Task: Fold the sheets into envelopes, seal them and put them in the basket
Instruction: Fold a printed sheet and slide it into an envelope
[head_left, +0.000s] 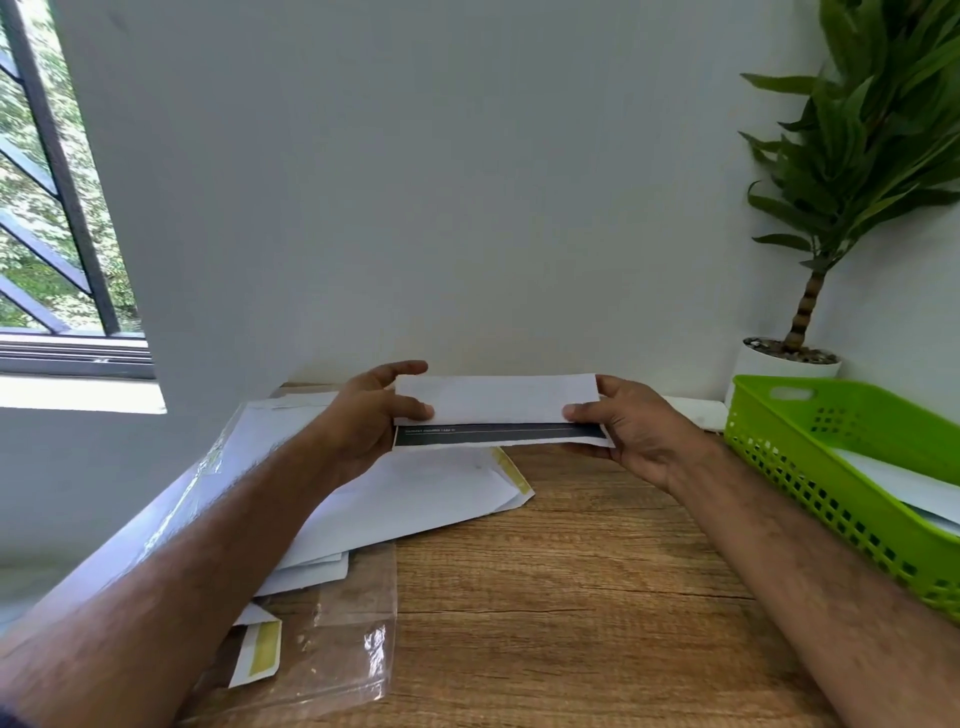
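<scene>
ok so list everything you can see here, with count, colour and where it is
folded paper: one, white with a dark band, held above the table
envelopes: several, exact count unclear, white with yellow strips, piled on the table's left
plastic sleeve: one, clear, partly under the pile
basket: one, green, on the table's right, white paper inside
table: one, brown wood
potted plant: one, green in a white pot, behind the basket
window: one, dark frame, far left
left hand: pinches the paper's left end
right hand: pinches the paper's right end
</scene>
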